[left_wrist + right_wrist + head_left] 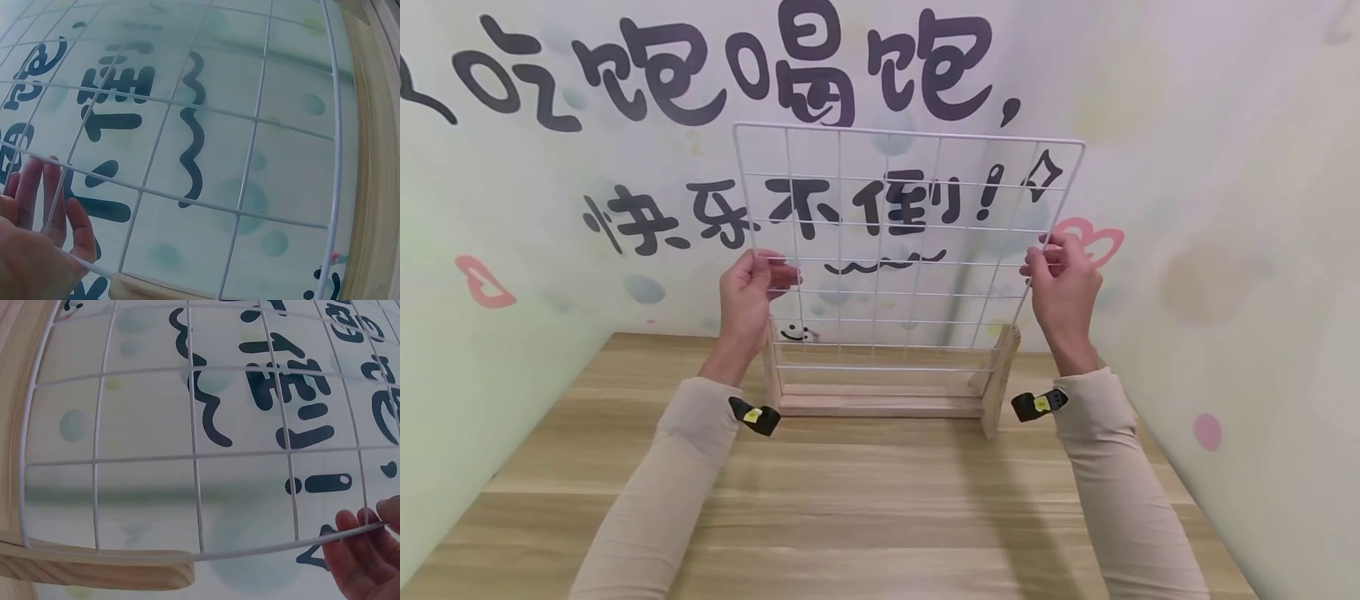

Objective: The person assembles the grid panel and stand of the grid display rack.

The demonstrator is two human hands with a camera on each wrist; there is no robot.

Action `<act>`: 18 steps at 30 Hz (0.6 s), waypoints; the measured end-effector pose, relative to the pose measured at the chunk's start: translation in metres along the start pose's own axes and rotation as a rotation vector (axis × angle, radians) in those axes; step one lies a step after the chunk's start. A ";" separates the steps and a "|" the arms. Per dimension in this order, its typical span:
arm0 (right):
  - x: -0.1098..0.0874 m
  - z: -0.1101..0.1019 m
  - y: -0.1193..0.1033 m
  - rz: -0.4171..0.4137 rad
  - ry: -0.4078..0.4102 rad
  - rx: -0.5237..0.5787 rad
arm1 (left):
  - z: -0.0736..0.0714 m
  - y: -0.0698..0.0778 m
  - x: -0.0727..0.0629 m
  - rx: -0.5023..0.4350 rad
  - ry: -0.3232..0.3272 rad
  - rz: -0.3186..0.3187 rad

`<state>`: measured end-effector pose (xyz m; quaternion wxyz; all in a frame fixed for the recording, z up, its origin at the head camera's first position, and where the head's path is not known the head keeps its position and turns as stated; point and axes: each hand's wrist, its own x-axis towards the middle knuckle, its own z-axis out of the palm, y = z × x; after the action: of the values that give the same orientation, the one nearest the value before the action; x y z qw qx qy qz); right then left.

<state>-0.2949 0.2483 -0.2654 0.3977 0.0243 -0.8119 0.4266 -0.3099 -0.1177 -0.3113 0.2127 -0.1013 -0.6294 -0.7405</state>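
Note:
A white wire grid panel (891, 225) stands upright, its lower part between the side pieces of a pale wooden stand (880, 406). My left hand (752, 287) holds the grid's left edge around mid-height, thumb in front and fingers behind the wires. On the opposite edge, my right hand (1063, 287) pinches the outer wire between thumb and fingers. In the left wrist view, fingers (56, 194) show through the grid squares. The right wrist view has fingertips (350, 544) at the rim wire, above the end of a wooden side piece (125, 565).
The stand rests on a wood-grain table (850, 517). Close behind it rises a white wall (647, 158) with large black lettering, hearts and coloured spots. Another wall (1262, 292) borders the table on the right. Black straps (756, 417) circle both wrists.

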 end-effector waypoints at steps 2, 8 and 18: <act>0.000 0.001 0.004 -0.010 -0.004 0.028 | -0.001 0.000 0.000 0.002 -0.008 -0.002; 0.001 -0.001 0.009 -0.024 -0.007 0.077 | -0.004 0.002 -0.001 0.025 -0.043 0.003; -0.004 -0.004 0.020 -0.029 -0.014 0.090 | -0.004 0.001 -0.003 0.071 -0.106 0.006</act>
<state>-0.2977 0.2628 -0.2806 0.3967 0.0569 -0.7942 0.4567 -0.3065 -0.1208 -0.3127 0.1849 -0.1345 -0.6655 -0.7105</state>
